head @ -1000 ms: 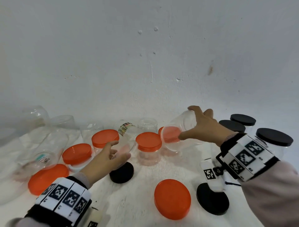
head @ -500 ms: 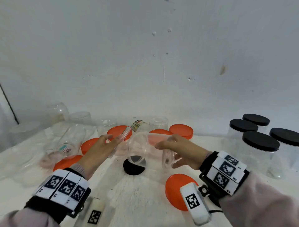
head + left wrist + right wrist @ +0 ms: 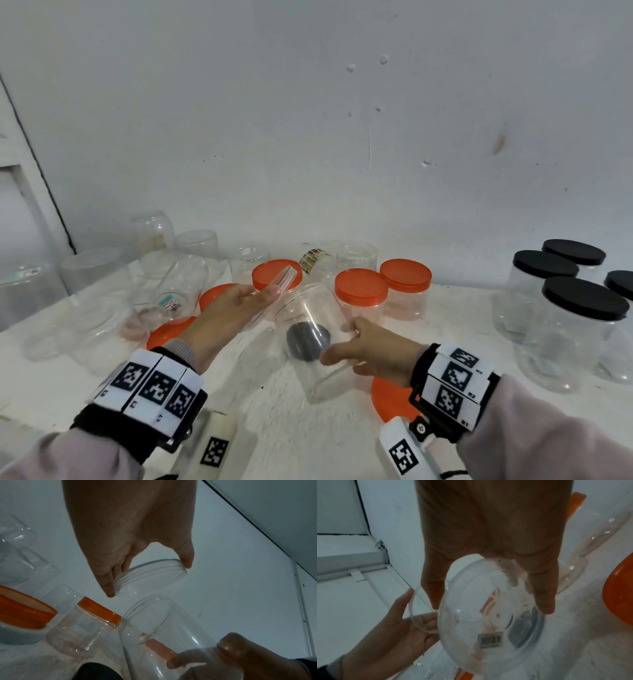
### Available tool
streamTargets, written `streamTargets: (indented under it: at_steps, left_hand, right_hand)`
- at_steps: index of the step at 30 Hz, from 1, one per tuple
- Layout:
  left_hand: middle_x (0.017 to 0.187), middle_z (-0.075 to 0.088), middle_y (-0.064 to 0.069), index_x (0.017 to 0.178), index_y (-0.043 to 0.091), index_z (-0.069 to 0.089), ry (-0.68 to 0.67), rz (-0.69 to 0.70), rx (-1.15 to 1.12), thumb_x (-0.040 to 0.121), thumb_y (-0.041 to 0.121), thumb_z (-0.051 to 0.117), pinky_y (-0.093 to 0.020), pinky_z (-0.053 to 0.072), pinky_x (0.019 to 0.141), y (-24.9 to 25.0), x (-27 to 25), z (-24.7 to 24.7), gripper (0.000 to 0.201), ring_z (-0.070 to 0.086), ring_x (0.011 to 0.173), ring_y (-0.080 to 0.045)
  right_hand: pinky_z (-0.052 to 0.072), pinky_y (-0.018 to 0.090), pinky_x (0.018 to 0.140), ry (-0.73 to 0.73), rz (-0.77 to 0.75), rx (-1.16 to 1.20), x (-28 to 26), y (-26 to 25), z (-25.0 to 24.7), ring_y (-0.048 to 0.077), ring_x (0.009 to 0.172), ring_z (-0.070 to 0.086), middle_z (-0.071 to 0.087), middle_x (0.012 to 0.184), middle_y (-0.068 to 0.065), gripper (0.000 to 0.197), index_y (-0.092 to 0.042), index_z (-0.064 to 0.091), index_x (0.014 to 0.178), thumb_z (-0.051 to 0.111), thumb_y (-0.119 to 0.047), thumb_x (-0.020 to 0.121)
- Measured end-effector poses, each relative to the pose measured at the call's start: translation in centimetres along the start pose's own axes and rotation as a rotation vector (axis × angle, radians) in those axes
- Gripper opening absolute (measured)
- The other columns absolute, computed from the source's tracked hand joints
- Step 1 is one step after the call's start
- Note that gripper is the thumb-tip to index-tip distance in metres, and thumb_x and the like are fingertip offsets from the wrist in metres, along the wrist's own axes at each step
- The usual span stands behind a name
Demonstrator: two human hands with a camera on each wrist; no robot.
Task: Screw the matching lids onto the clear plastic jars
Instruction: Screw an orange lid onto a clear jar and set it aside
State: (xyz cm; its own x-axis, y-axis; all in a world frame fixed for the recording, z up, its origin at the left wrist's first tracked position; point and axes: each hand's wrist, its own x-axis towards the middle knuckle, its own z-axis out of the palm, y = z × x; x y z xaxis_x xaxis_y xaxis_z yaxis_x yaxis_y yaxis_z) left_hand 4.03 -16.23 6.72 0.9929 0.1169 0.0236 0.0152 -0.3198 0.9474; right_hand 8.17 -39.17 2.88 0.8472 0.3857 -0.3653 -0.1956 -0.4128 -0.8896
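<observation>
My right hand (image 3: 339, 344) grips a clear plastic jar (image 3: 313, 363) round its lower body and holds it tilted above the table, mouth pointing up and left. My left hand (image 3: 270, 291) pinches a clear lid (image 3: 283, 277) by its rim, just up and left of the jar's mouth and apart from it. In the left wrist view the clear lid (image 3: 150, 574) sits between thumb and fingers of the left hand (image 3: 149, 578), above the jar's open mouth (image 3: 147, 619). The right wrist view shows the right hand (image 3: 489, 607) on the jar's base (image 3: 488, 622), which bears a barcode sticker.
A loose black lid (image 3: 308, 341) lies on the white table under the jar, and a loose orange lid (image 3: 390, 397) lies under my right wrist. Orange-lidded jars (image 3: 361, 294) stand behind, black-lidded jars (image 3: 582, 308) at the right, several open clear jars (image 3: 102, 298) at the left.
My right hand has brought the clear jar from the back right to the centre and tilted its mouth toward the left hand. The left hand has lifted the clear lid up beside it.
</observation>
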Motion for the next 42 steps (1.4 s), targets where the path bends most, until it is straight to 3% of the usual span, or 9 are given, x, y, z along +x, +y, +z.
streamTargets:
  at_steps: [3, 8, 11, 14, 19, 30, 33, 37, 42]
  left_hand:
    - [0.123, 0.059, 0.007, 0.127, 0.022, 0.053, 0.000, -0.005, 0.009, 0.042, 0.086, 0.066, -0.034, 0.038, 0.102, -0.2, 0.0, 0.1, 0.107, 0.052, 0.115, -0.011]
    - [0.139, 0.047, 0.007, 0.138, 0.025, 0.039, -0.031, 0.026, 0.056, 0.041, 0.082, 0.068, -0.027, 0.036, 0.098, -0.4, -0.3, 0.8, 0.116, 0.046, 0.123, -0.009]
    - [0.143, 0.042, 0.010, 0.141, 0.026, 0.034, -0.070, 0.062, 0.138, 0.049, 0.073, 0.072, -0.025, 0.036, 0.097, -0.4, -0.6, 1.3, 0.110, 0.043, 0.121, -0.006]
    - [0.142, 0.042, 0.012, 0.142, 0.027, 0.033, -0.104, 0.095, 0.207, 0.050, 0.065, 0.075, -0.020, 0.033, 0.093, -0.3, -0.6, 1.9, 0.109, 0.041, 0.116, -0.001]
    - [0.149, 0.034, 0.006, 0.146, 0.022, 0.026, -0.166, 0.135, 0.338, 0.049, 0.062, 0.077, -0.023, 0.030, 0.104, 0.0, -0.3, 3.5, 0.117, 0.037, 0.130, -0.008]
    - [0.154, 0.026, 0.005, 0.149, 0.022, 0.018, -0.220, 0.159, 0.484, 0.060, 0.059, 0.079, -0.021, 0.028, 0.100, 0.0, 0.4, 5.5, 0.114, 0.031, 0.136, -0.011]
    - [0.155, 0.022, 0.007, 0.149, 0.025, 0.015, -0.237, 0.149, 0.479, 0.059, 0.060, 0.079, -0.025, 0.030, 0.105, -0.3, 0.3, 5.7, 0.115, 0.030, 0.137, -0.012]
    - [0.157, 0.014, 0.009, 0.150, 0.031, 0.002, -0.273, 0.125, 0.368, 0.047, 0.063, 0.083, -0.032, 0.026, 0.114, -0.8, 0.2, 5.4, 0.135, 0.024, 0.140, -0.011]
    - [0.154, 0.021, 0.011, 0.150, 0.032, -0.006, -0.330, 0.021, 0.226, 0.041, 0.055, 0.088, -0.030, 0.025, 0.111, -2.6, 0.3, 4.1, 0.145, 0.028, 0.137, -0.011]
  right_hand:
    - [0.043, 0.029, 0.091, 0.017, -0.038, -0.198, 0.3, 0.4, 0.5, 0.016, 0.109, 0.048, 0.046, 0.117, -0.001, 0.105, -0.019, 0.030, 0.138, 0.088, -0.036, 0.052]
    - [0.038, 0.025, 0.093, -0.014, -0.033, -0.375, 0.7, 1.3, 1.0, 0.014, 0.114, 0.044, 0.041, 0.139, 0.001, 0.107, -0.021, 0.019, 0.141, 0.090, -0.028, 0.060]
    - [0.036, 0.024, 0.094, 0.000, -0.045, -0.399, 0.7, 1.5, 1.0, 0.013, 0.113, 0.042, 0.038, 0.144, 0.001, 0.110, -0.021, 0.015, 0.141, 0.090, -0.025, 0.061]
    - [0.037, 0.032, 0.106, -0.009, -0.080, -0.337, 0.7, 1.5, 0.7, 0.016, 0.124, 0.043, 0.037, 0.148, -0.001, 0.116, -0.021, 0.012, 0.145, 0.090, -0.020, 0.059]
    - [0.040, 0.037, 0.107, -0.008, -0.104, -0.292, 0.7, 1.8, 0.5, 0.019, 0.124, 0.045, 0.045, 0.138, -0.004, 0.116, -0.025, 0.016, 0.145, 0.091, -0.017, 0.057]
    - [0.039, 0.030, 0.105, -0.040, -0.110, -0.336, 1.0, 2.6, 0.1, 0.014, 0.120, 0.045, 0.048, 0.129, -0.011, 0.115, -0.029, 0.016, 0.144, 0.090, -0.024, 0.056]
    - [0.036, 0.028, 0.105, -0.040, -0.100, -0.377, 1.0, 2.7, -0.1, 0.013, 0.122, 0.043, 0.046, 0.132, -0.012, 0.115, -0.029, 0.016, 0.145, 0.090, -0.027, 0.057]
    - [0.031, 0.041, 0.114, -0.092, -0.069, -0.371, 0.4, 2.1, -1.2, 0.019, 0.136, 0.035, 0.038, 0.147, -0.011, 0.122, -0.034, 0.010, 0.148, 0.091, -0.025, 0.056]
    - [0.024, 0.041, 0.116, -0.074, -0.149, -0.428, -1.4, -1.6, -3.9, 0.016, 0.141, 0.024, 0.024, 0.155, -0.010, 0.118, -0.033, 0.014, 0.148, 0.091, -0.033, 0.057]
